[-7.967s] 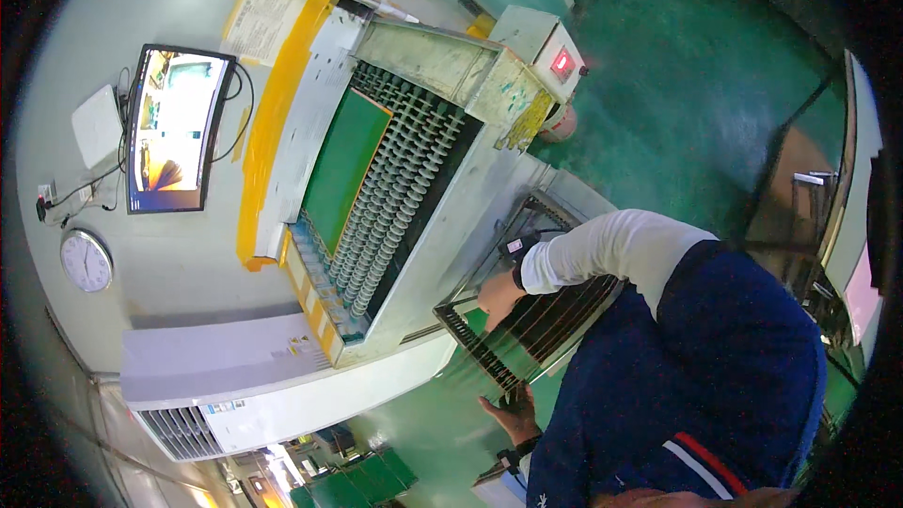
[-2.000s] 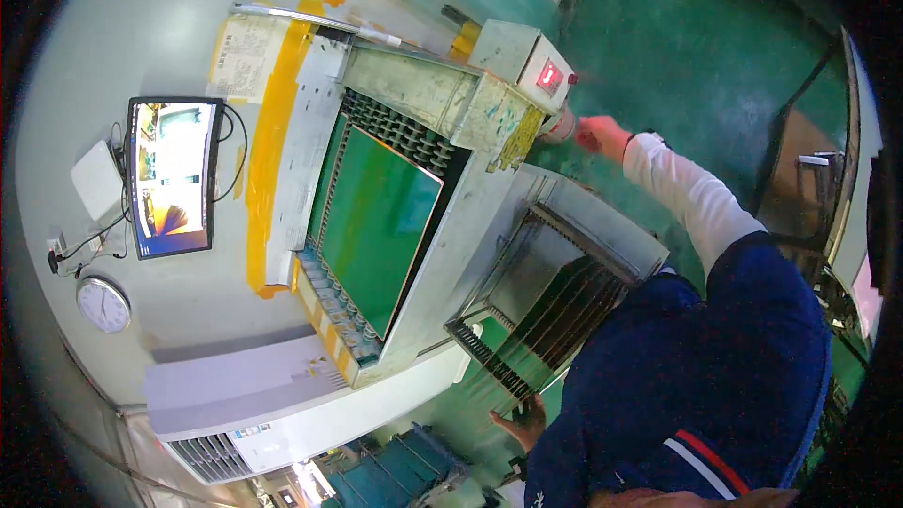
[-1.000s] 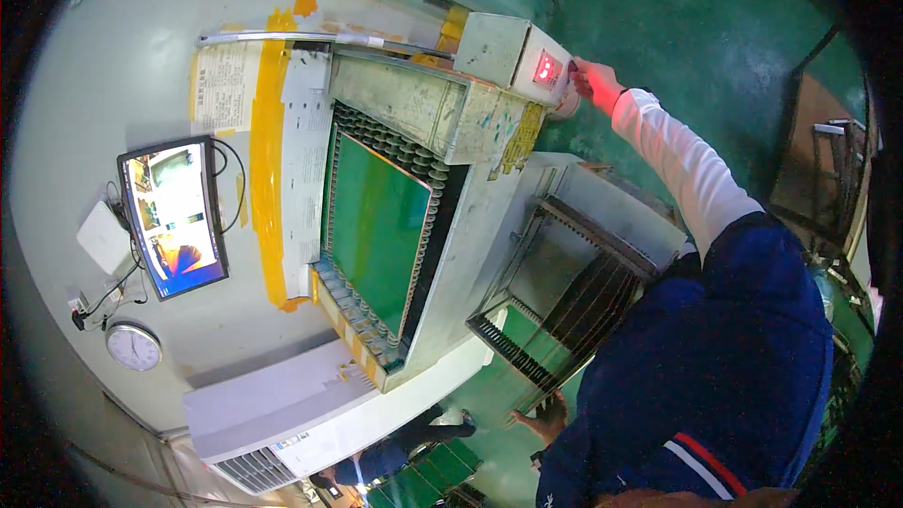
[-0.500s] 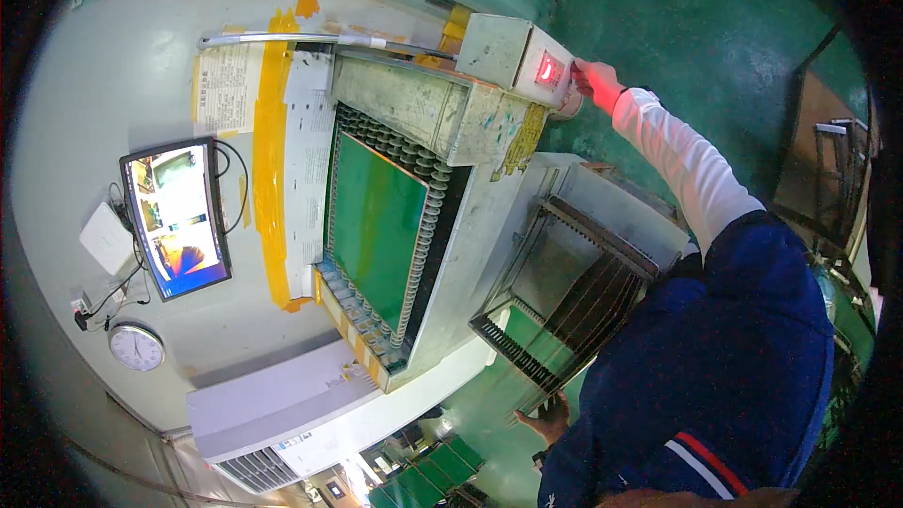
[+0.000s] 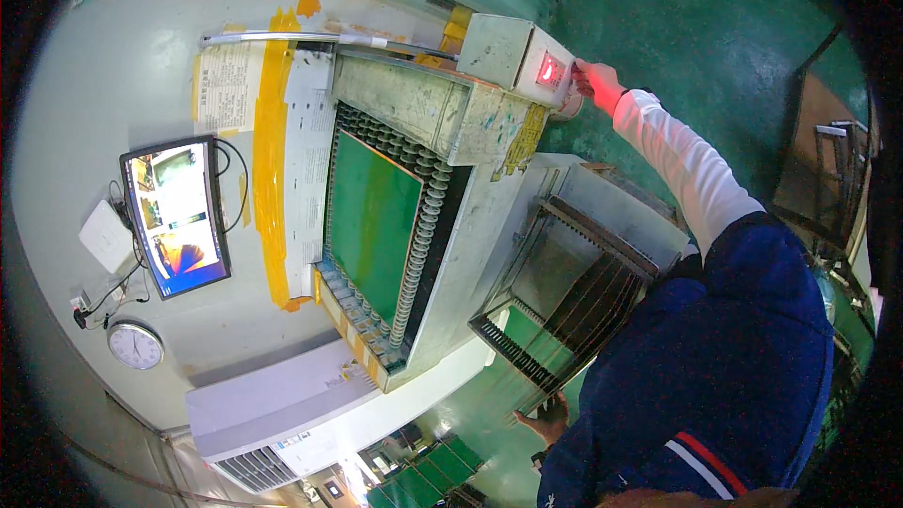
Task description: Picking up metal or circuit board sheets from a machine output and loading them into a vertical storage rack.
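Observation:
My right hand (image 5: 598,85) reaches the edge of a pale control box (image 5: 503,45) with a glowing red display (image 5: 548,70). Its fingers are bent together at the box's side; whatever they grip there is hidden. Low in the view, my left hand (image 5: 548,419) has its fingers spread beside the lower end of a slotted rack (image 5: 513,348); I cannot tell whether it touches the frame. A flat green panel (image 5: 374,226) lies on the rollers (image 5: 435,198) of a conveyor machine ahead of me, with neither hand on it.
The machine's metal housing (image 5: 400,99) stands between the panel and the control box. A monitor (image 5: 176,216) and a round clock (image 5: 135,345) hang on the far wall. Below the machine is a white air conditioner (image 5: 282,404). Dark racks (image 5: 832,169) stand at the right.
The green panel has shifted slightly left on the rollers, away from me, baring more of the rollers at its near edge. Both hands have stayed in place.

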The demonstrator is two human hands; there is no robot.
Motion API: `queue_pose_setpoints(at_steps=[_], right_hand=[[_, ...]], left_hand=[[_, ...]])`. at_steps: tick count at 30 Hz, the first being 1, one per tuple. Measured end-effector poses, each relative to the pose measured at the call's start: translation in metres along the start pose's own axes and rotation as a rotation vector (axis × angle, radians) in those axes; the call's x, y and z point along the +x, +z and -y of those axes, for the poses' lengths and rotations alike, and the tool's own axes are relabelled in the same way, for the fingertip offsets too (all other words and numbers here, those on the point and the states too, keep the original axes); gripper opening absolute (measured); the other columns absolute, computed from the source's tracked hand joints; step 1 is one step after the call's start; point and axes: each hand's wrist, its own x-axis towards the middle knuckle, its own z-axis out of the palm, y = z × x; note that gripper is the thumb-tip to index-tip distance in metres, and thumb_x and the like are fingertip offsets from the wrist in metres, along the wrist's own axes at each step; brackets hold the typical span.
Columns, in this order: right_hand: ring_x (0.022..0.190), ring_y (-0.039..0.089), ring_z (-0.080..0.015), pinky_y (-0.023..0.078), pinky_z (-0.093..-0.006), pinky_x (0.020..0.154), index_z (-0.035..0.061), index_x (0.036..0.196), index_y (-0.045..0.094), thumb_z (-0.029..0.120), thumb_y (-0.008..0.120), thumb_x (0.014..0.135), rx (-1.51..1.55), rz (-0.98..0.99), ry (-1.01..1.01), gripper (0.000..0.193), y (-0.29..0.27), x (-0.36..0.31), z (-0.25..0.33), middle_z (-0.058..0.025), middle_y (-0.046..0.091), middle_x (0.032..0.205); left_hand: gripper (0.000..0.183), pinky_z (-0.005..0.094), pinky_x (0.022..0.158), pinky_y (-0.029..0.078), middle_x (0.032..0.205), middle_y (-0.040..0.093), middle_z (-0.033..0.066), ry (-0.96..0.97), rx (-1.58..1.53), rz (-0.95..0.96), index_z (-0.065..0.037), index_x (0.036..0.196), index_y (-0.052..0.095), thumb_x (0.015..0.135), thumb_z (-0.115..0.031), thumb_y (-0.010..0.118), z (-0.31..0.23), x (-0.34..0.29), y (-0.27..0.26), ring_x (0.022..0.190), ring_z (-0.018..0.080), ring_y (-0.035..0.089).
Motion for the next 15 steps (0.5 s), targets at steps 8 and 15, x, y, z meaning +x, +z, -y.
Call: queue_pose_setpoints(at_steps=[8,15], right_hand=[[0.058,0.051,-0.0121,0.041,-0.0267,0.055,0.0092,0.084,0.061,0.03,0.061,0.085,0.007,0.037,0.0,0.021,-0.002,0.001,-0.001,-0.0002,0.06,0.072],[0.059,0.051,-0.0122,0.041,-0.027,0.056,0.0097,0.083,0.062,0.029,0.062,0.085,0.06,0.058,-0.003,0.019,-0.002,-0.007,0.001,0.0002,0.06,0.073]], left_hand=[[0.112,0.0495,0.076,0.044,0.135,0.028,0.0152,-0.088,-0.172,-0.038,-0.006,0.137,0.02,0.056,-0.061,0.074,-0.007,-0.002,0.005,0.113,0.0318,0.038],[0.101,0.0482,0.077,0.044,0.13,0.035,0.0139,-0.096,-0.201,-0.04,-0.008,0.131,0.03,0.058,-0.062,0.073,-0.005,-0.008,0.012,0.11,0.0313,0.04]])
